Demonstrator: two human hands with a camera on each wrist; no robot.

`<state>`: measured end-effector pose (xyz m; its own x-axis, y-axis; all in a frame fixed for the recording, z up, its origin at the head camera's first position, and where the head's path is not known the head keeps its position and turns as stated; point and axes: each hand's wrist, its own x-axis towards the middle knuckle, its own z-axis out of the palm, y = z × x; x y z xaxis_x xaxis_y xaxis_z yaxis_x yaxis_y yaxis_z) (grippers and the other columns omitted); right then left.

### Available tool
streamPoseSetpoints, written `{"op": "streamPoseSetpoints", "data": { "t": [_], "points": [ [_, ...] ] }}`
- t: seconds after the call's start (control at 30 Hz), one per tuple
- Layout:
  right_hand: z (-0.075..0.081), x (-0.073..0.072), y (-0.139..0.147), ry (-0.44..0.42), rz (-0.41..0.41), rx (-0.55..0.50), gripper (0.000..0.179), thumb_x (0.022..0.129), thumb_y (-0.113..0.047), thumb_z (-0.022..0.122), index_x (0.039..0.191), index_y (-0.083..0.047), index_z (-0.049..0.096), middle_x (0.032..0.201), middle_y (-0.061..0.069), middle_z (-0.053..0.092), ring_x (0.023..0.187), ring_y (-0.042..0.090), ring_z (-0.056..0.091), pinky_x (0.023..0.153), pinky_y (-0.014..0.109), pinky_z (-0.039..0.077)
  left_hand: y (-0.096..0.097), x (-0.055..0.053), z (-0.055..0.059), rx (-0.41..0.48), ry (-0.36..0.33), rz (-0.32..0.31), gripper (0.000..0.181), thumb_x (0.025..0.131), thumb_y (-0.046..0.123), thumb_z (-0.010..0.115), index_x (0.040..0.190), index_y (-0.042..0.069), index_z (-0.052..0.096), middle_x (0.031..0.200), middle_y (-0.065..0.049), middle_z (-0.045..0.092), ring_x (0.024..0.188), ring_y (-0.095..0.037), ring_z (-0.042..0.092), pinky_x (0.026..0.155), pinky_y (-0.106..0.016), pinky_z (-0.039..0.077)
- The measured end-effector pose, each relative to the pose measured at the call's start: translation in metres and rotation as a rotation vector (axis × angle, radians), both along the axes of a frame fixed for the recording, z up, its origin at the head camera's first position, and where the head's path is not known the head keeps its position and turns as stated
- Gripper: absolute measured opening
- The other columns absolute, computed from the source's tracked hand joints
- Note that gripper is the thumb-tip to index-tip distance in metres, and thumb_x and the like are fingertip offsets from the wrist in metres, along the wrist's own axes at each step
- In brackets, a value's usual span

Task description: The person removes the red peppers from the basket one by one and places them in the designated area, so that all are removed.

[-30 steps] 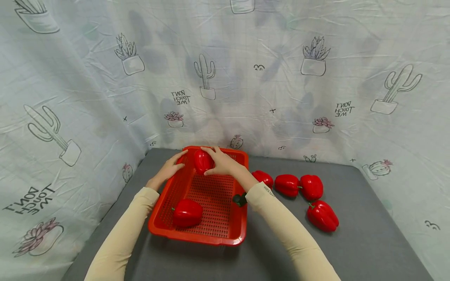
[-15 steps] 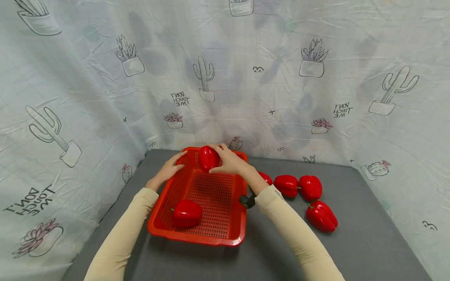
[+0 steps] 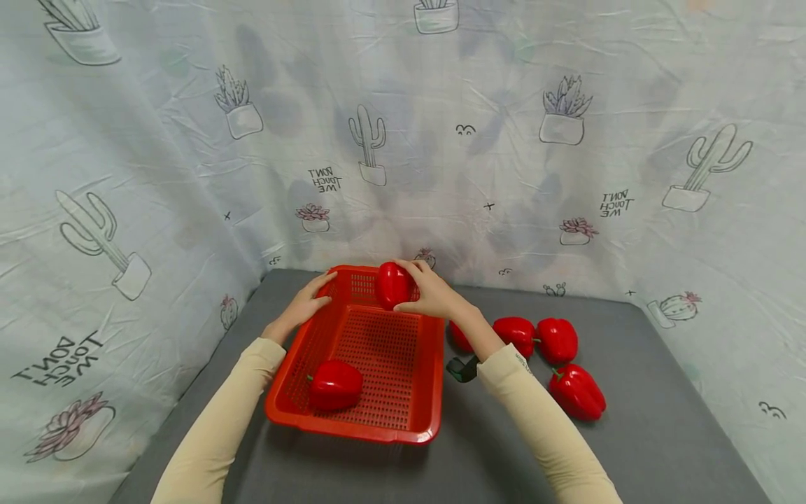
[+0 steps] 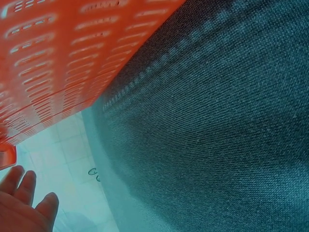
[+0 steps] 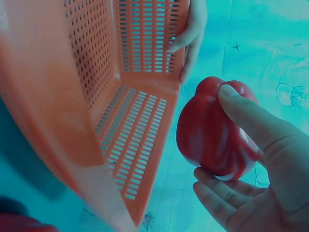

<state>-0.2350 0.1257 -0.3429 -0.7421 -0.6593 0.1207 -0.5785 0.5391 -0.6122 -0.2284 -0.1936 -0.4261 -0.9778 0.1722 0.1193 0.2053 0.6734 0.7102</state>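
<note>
A red bell pepper [image 3: 392,285] is held between thumb and fingers of the right hand [image 3: 432,294]. The orange basket [image 3: 352,430] is touched at its rim by the left hand [image 3: 303,302], fingers loosely spread. A second pepper [image 3: 336,385] is contained nearer than both hands; four others [image 3: 557,341] are seen rightward of the right.

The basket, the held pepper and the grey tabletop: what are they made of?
Basket: probably hard plastic, shiny, with neat moulded slots. Held pepper: glossy, smooth skin with bright highlights; maybe plastic, maybe real, I can't tell. Grey tabletop: looks covered in dull cloth, since the left wrist view shows fine woven lines.
</note>
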Motion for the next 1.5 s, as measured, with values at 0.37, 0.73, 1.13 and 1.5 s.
{"op": "streamPoseSetpoints", "data": {
  "t": [0.37, 0.73, 1.13, 1.5],
  "points": [
    [-0.009, -0.001, 0.025, -0.013, -0.044, -0.048, 0.090, 0.075, -0.035, 0.075, 0.148, -0.028, 0.023, 0.139, 0.011, 0.032, 0.122, 0.029, 0.043, 0.091, 0.047, 0.046, -0.001, -0.001, 0.002, 0.010, -0.005, -0.001, 0.059, 0.091, 0.006, 0.051, 0.146, 0.009, 0.030, 0.153, -0.020, 0.016, 0.138, -0.042, 0.015, 0.105, -0.061, 0.018],
    [-0.014, 0.009, 0.044, 0.004, -0.063, -0.076, 0.089, 0.076, -0.031, 0.076, 0.148, -0.027, 0.023, 0.137, 0.011, 0.035, 0.120, 0.030, 0.045, 0.090, 0.049, 0.046, 0.001, 0.001, 0.002, 0.024, -0.010, -0.014, 0.060, 0.090, 0.005, 0.051, 0.146, 0.008, 0.029, 0.153, -0.020, 0.015, 0.138, -0.043, 0.015, 0.104, -0.062, 0.018],
    [-0.019, 0.017, 0.064, 0.054, -0.093, -0.060, 0.089, 0.076, -0.033, 0.075, 0.148, -0.023, 0.023, 0.135, 0.013, 0.036, 0.115, 0.029, 0.048, 0.088, 0.047, 0.048, 0.002, 0.000, 0.002, 0.023, -0.012, -0.010, 0.060, 0.091, 0.006, 0.051, 0.146, 0.010, 0.029, 0.153, -0.019, 0.015, 0.138, -0.042, 0.014, 0.104, -0.062, 0.018],
    [-0.024, 0.026, 0.087, 0.065, -0.109, -0.092, 0.091, 0.075, -0.030, 0.077, 0.148, -0.022, 0.023, 0.133, 0.014, 0.037, 0.111, 0.027, 0.047, 0.087, 0.047, 0.047, 0.003, 0.001, 0.002, 0.032, -0.014, -0.004, 0.060, 0.090, 0.004, 0.051, 0.146, 0.009, 0.030, 0.153, -0.019, 0.015, 0.138, -0.042, 0.014, 0.104, -0.062, 0.018]
  ]
}}
